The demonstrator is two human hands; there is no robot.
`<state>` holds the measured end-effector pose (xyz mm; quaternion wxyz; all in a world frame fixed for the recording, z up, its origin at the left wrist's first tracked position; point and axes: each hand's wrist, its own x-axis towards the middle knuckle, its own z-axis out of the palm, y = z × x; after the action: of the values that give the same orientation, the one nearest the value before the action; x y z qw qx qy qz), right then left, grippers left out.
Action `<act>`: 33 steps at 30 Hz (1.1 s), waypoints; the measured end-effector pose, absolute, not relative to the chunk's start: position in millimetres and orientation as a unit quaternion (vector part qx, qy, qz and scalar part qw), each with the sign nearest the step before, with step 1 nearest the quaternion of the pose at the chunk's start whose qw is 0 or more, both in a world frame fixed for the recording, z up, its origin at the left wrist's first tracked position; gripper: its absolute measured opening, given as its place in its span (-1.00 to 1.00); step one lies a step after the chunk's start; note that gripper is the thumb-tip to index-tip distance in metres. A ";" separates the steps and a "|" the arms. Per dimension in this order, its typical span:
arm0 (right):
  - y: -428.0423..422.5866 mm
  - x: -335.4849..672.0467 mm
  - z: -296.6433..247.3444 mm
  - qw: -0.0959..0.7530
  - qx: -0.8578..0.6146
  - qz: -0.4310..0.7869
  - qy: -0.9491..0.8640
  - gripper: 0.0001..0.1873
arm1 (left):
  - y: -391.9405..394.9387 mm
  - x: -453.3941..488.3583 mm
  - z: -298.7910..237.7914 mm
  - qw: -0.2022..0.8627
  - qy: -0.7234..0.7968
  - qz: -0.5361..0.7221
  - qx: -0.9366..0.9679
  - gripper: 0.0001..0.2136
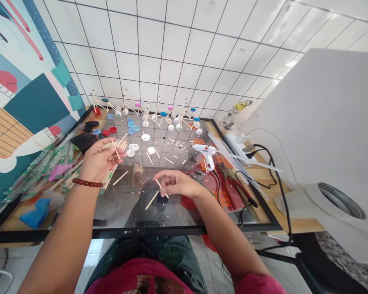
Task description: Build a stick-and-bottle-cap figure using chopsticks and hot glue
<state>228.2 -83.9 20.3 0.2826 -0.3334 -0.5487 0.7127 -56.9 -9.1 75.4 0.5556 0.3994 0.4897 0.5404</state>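
Note:
My left hand (100, 157), with a beaded bracelet at the wrist, pinches a short wooden stick (115, 149) above a pile of similar sticks (109, 173). Nearer the middle, my right hand (179, 183) has its fingers closed on another wooden stick (160, 185). Two loose sticks lie on the glass tabletop between my hands, one (120, 178) by the left and one (152, 200) just below the right. Beyond them are white bottle caps (134, 147) and a white block-like piece (151, 150) with sticks beside it.
Several stick-and-cap models (162, 116) stand along the back edge by the tiled wall. On the right are a white glue gun (206, 154), red-handled pliers (230, 183) and a black cable (276, 163). Green-printed wrapped sticks (39, 173) and a blue object (37, 213) lie left.

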 end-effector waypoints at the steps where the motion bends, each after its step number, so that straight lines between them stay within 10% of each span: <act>1: -82.0 228.9 19.1 0.316 -0.362 0.692 -0.538 -0.44 | -9.1 -59.5 75.9 0.554 0.489 0.539 0.404 -0.63; 33: -81.6 214.0 1.3 0.380 -0.444 0.685 -0.435 -0.34 | -39.9 7.4 26.7 0.698 0.496 0.277 0.436 -0.63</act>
<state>214.0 -81.6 1.3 0.3800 -0.4439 -0.4349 0.6852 7.4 -39.9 26.7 0.6978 0.4356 0.4964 0.2774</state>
